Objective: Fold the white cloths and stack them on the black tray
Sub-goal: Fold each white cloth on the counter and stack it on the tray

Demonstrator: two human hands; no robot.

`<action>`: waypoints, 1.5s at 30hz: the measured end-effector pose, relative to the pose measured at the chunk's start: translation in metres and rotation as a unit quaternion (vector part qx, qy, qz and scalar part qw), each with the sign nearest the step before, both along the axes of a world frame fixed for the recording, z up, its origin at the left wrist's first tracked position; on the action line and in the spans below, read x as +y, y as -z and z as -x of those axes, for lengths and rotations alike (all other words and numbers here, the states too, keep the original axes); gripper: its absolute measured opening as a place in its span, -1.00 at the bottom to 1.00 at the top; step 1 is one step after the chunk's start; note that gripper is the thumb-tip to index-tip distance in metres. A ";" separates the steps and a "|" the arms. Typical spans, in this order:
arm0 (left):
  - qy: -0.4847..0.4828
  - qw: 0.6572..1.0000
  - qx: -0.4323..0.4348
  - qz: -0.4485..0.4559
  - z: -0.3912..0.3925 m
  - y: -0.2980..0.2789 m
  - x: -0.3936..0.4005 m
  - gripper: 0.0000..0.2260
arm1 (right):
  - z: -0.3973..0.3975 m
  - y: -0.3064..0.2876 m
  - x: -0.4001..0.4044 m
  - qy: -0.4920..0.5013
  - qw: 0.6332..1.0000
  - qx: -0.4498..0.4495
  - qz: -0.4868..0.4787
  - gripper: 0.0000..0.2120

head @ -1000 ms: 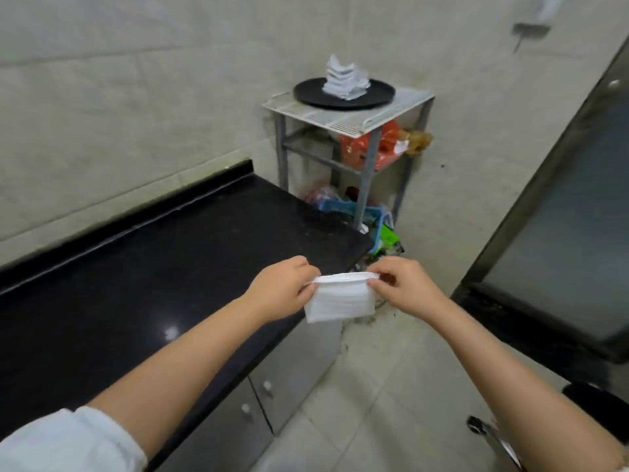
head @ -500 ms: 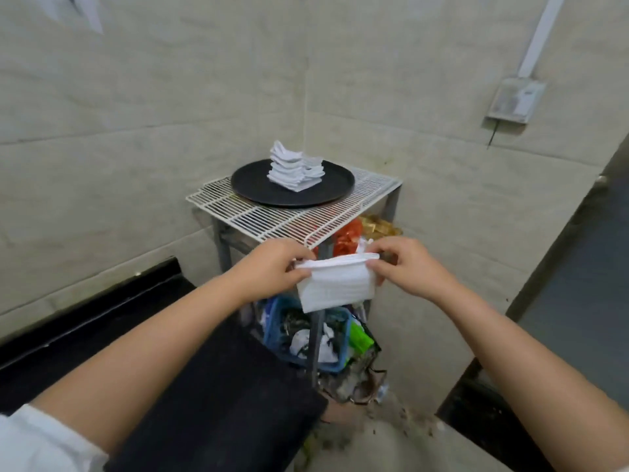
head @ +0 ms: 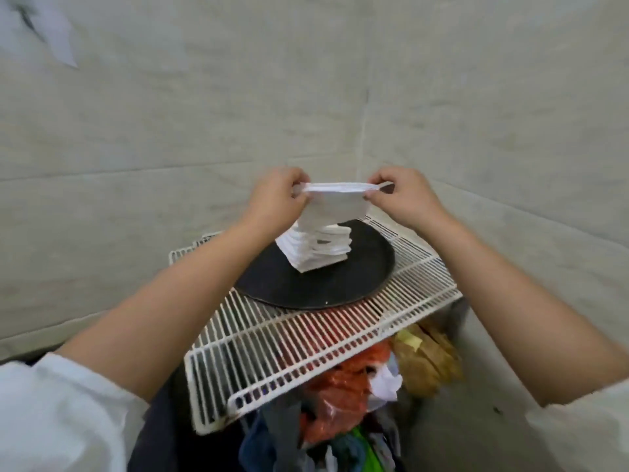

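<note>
Placing step: a folded white cloth [head: 335, 203] hangs above the stack of folded white cloths [head: 315, 248].

The left hand [head: 277, 199] and right hand [head: 403, 195] pinch its top corners over the round black tray [head: 323, 287] on the white wire rack [head: 306, 342]; next, probably lowering it squarely onto the stack.

Person, two bare forearms — left hand [head: 277, 199], right hand [head: 405, 195], no gloves. White sleeves [head: 58, 417] pushed up near the elbows, at 7 and 4 o'clock.
</note>
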State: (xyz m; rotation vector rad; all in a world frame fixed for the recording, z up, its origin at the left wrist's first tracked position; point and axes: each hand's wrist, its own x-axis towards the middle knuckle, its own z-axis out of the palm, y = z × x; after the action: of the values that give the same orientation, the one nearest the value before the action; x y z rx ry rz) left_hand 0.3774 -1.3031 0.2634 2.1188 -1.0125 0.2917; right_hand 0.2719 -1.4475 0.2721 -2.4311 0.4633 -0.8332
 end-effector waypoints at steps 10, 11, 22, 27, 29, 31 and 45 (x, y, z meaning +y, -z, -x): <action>-0.137 0.977 -0.020 -0.160 -0.050 0.034 -0.082 -0.71 | -0.118 0.050 -0.108 -0.154 0.983 0.083 0.049 -0.81; -0.143 0.971 -0.023 -0.189 -0.048 0.041 -0.082 -0.70 | -0.121 0.061 -0.112 -0.175 0.978 0.100 0.055 -0.81; -0.185 0.956 -0.045 -0.222 -0.031 0.047 -0.110 -0.72 | -0.111 0.084 -0.136 -0.237 0.962 0.135 0.000 -0.81; -0.271 0.943 -0.016 -0.194 -0.037 0.046 -0.116 -0.66 | -0.112 0.084 -0.129 -0.260 0.951 0.144 -0.083 -0.80; -0.290 0.944 0.005 -0.158 -0.045 0.038 -0.120 -0.67 | -0.114 0.082 -0.127 -0.237 0.949 0.130 -0.162 -0.71; -0.260 0.946 0.018 -0.193 -0.061 0.031 -0.128 -0.67 | -0.117 0.078 -0.125 -0.201 0.943 0.121 -0.236 -0.64; -0.182 0.959 0.137 -0.165 -0.071 0.087 -0.097 -0.18 | -0.127 0.087 -0.097 -0.191 0.955 0.167 -0.156 -0.63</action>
State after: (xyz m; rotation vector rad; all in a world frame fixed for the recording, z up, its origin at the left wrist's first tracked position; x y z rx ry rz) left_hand 0.4488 -1.4000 0.1764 2.5621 -0.5303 -0.0024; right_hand 0.3984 -1.5447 0.1848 -2.2582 0.2109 -0.1679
